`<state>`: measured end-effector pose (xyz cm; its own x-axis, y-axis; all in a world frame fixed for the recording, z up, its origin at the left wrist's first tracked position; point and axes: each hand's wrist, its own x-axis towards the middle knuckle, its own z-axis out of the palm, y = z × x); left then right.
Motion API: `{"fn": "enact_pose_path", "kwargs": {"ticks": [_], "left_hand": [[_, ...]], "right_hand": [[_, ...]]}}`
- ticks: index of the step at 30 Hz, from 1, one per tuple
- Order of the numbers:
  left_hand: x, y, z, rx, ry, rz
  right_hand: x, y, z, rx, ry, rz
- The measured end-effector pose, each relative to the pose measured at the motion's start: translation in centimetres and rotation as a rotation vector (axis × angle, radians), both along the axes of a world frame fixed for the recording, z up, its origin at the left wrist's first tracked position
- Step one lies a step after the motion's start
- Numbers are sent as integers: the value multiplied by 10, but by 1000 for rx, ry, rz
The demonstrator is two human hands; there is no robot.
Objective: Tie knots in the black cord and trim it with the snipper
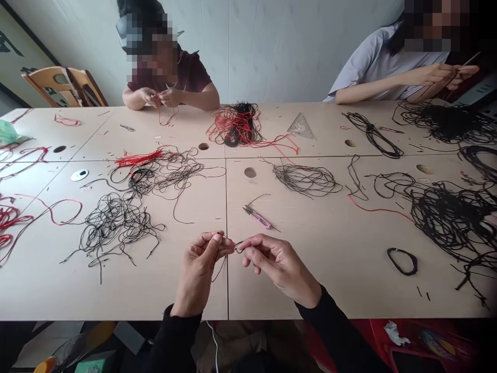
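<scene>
My left hand (202, 264) and my right hand (275, 261) meet over the near edge of the light wooden table (310, 290). Both pinch a thin black cord (230, 244) stretched between their fingertips, and a loose loop of it hangs under my left hand. Small pink thread snips (257, 217) lie on the table just beyond my right hand. A tangle of black cord (112, 220) lies to the left of my left hand.
Piles of black cord (450, 215) cover the right side, and red and black cord (237, 124) lies at the far middle. A closed black cord loop (403, 260) lies near right. Two other people work cord across the table. A clear set square (301, 127) lies at the far side.
</scene>
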<state>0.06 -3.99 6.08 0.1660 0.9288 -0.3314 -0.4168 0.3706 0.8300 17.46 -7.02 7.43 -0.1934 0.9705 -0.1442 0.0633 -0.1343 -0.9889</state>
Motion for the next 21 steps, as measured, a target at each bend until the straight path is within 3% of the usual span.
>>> {"fn": "enact_pose_path", "kwargs": {"ticks": [3,7,13,17,21], "left_hand": [[4,-6,3,27,29,-82],[10,-12,5,25,38,-152],[8,-12,-7,-37,180,-237],[3,-9,-9,-61,186,-243],[1,-8,-6,-60,272,-344]], "right_hand": [[-7,0,2,-35,-20,29],[-13,2,-1,-53,-73,-47],[-11,3,-6,-61,-167,-89],[-2,4,-6,11,-302,-62],[1,6,-6,70,-326,-46]]}}
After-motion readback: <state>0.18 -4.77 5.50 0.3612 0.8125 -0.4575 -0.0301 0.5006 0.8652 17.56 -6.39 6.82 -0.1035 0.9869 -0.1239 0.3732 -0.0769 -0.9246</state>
